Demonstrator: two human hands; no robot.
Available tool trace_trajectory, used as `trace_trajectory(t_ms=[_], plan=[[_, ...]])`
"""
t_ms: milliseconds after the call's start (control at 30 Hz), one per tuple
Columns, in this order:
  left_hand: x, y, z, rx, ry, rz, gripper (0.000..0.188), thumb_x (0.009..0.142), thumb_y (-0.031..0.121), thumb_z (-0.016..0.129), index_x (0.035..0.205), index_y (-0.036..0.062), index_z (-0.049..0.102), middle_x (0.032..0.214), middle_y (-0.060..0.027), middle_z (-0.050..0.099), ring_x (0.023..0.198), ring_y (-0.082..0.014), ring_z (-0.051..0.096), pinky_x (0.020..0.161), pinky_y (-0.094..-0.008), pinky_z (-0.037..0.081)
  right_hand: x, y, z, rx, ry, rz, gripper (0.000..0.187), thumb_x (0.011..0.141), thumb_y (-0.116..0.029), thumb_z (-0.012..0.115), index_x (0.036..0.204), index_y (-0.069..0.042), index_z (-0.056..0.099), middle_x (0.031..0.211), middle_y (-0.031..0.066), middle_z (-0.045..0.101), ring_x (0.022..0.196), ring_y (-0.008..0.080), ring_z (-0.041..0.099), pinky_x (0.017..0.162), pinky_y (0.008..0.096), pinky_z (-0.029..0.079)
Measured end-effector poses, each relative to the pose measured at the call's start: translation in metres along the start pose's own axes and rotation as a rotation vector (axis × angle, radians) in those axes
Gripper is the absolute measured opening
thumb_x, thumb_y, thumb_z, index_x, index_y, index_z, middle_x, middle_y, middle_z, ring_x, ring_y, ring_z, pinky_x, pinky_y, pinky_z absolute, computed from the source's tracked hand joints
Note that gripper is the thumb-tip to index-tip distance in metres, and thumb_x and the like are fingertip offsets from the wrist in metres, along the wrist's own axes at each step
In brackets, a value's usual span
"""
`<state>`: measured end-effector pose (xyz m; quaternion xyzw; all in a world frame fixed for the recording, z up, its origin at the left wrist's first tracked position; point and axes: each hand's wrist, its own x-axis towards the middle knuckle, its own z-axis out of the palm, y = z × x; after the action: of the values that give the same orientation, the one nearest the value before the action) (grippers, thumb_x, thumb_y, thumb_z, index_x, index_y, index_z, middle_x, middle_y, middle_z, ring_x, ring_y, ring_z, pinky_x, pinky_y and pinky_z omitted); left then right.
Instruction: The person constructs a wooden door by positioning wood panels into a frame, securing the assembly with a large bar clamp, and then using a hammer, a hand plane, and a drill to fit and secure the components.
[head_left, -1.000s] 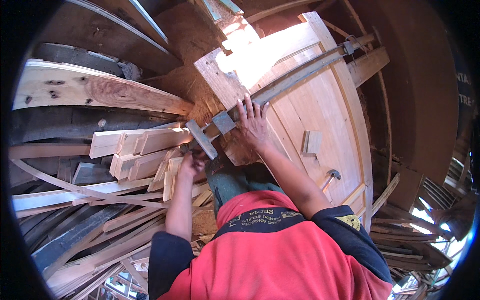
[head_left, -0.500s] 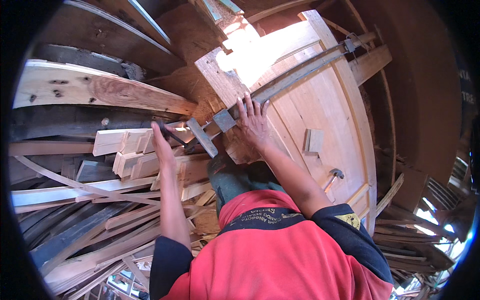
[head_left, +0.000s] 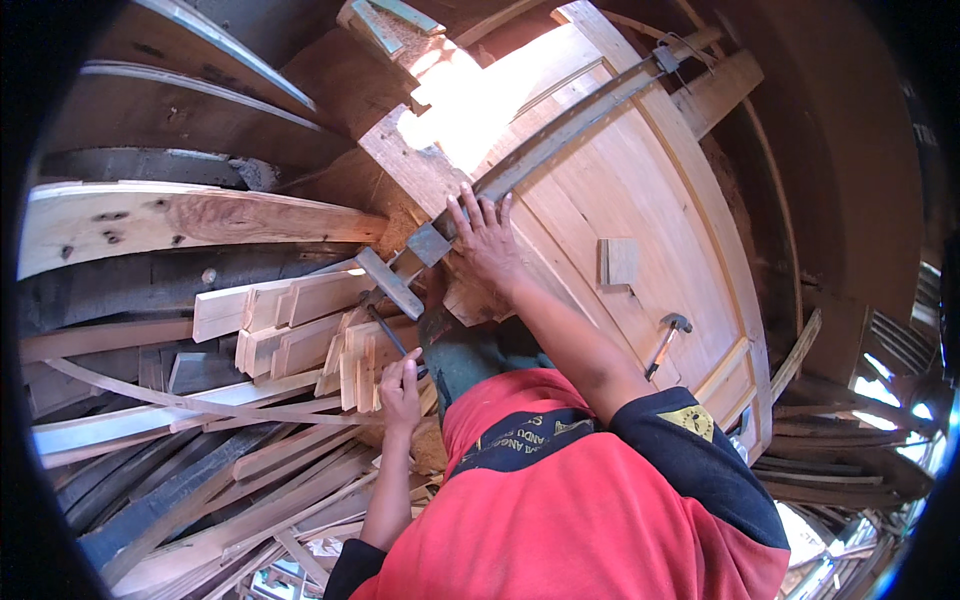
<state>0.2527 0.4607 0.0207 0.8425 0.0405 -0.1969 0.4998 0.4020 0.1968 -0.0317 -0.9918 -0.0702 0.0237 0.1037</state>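
Note:
A long metal bar clamp [head_left: 570, 122] lies diagonally across a pale wooden panelled door [head_left: 640, 200]. Its end plate [head_left: 390, 284] and square block [head_left: 428, 244] are at the near-left end. My left hand [head_left: 400, 393] is closed around the end of the clamp's dark crank handle [head_left: 388, 330], which points down toward me. Flat against the bar and the door's edge rests my right hand [head_left: 488, 242], fingers stretched out and slightly spread. On the door lie a small square wood block [head_left: 618, 262] and a hammer [head_left: 668, 342], its head pointing away.
Stacked cut wood pieces [head_left: 290, 310] sit just left of the clamp. Long boards [head_left: 200, 225] and loose strips [head_left: 240, 480] crowd the left side. Sunlight glares off the door's far-left corner. A wood piece [head_left: 720, 92] sticks out beneath the clamp's far end.
My left hand has swung the crank handle from the far left down toward my body. My right hand stays on the bar. The whole view has shifted slightly.

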Motion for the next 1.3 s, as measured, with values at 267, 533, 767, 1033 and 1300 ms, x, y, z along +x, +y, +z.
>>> trace_trajectory(t_ms=[267, 533, 767, 1033, 1300], plan=[[0.009, 0.003, 0.017, -0.467, -0.038, -0.53, 0.04, 0.094, 0.011, 0.065, 0.125, 0.0083, 0.04, 0.085, -0.0047, 0.062, 0.076, -0.0099, 0.061, 0.055, -0.0193, 0.046, -0.006, 0.005, 0.007, -0.049, 0.009, 0.017, 0.088, 0.08, -0.032, 0.069, 0.154, -0.01, 0.026, 0.158, 0.0167, 0.026, 0.128, 0.0371, 0.044, 0.113, 0.068, 0.019], [0.027, -0.061, 0.075, -0.337, 0.007, -0.585, 0.028, 0.087, 0.004, 0.066, 0.111, 0.0039, 0.051, 0.082, -0.0054, 0.063, 0.073, -0.0115, 0.061, 0.06, -0.0248, 0.047, 0.0, 0.002, -0.001, -0.06, -0.007, 0.007, 0.077, 0.085, -0.03, 0.063, 0.152, -0.012, 0.03, 0.156, 0.0153, 0.031, 0.129, 0.0356, 0.044, 0.113, 0.0688, 0.021], [0.059, -0.12, 0.118, 0.002, 0.097, -0.427, 0.026, 0.085, 0.01, 0.058, 0.105, -0.0018, 0.069, 0.092, -0.0152, 0.069, 0.086, -0.0265, 0.065, 0.082, -0.036, 0.05, -0.005, 0.011, 0.012, -0.097, 0.034, 0.019, 0.108, 0.067, -0.056, 0.078, 0.153, -0.014, 0.028, 0.157, 0.0137, 0.027, 0.134, 0.0346, 0.039, 0.114, 0.0687, 0.016], [0.144, -0.297, 0.139, 0.297, 0.28, -0.485, 0.031, 0.091, 0.023, 0.062, 0.11, -0.0003, 0.068, 0.107, -0.0206, 0.07, 0.1, -0.0344, 0.066, 0.089, -0.041, 0.05, 0.006, -0.001, 0.013, -0.126, 0.1, -0.019, 0.1, 0.071, -0.05, 0.075, 0.154, -0.017, 0.028, 0.158, 0.0125, 0.027, 0.134, 0.033, 0.038, 0.115, 0.0675, 0.016], [0.127, -0.236, 0.074, -0.392, -0.097, -0.723, 0.038, 0.095, 0.036, 0.06, 0.117, 0.0047, 0.061, 0.113, -0.0171, 0.068, 0.097, -0.0285, 0.065, 0.083, -0.0407, 0.051, -0.009, 0.01, 0.015, -0.093, 0.06, 0.017, 0.081, 0.082, -0.035, 0.064, 0.153, -0.017, 0.03, 0.159, 0.0113, 0.028, 0.13, 0.0317, 0.042, 0.115, 0.0683, 0.017]])
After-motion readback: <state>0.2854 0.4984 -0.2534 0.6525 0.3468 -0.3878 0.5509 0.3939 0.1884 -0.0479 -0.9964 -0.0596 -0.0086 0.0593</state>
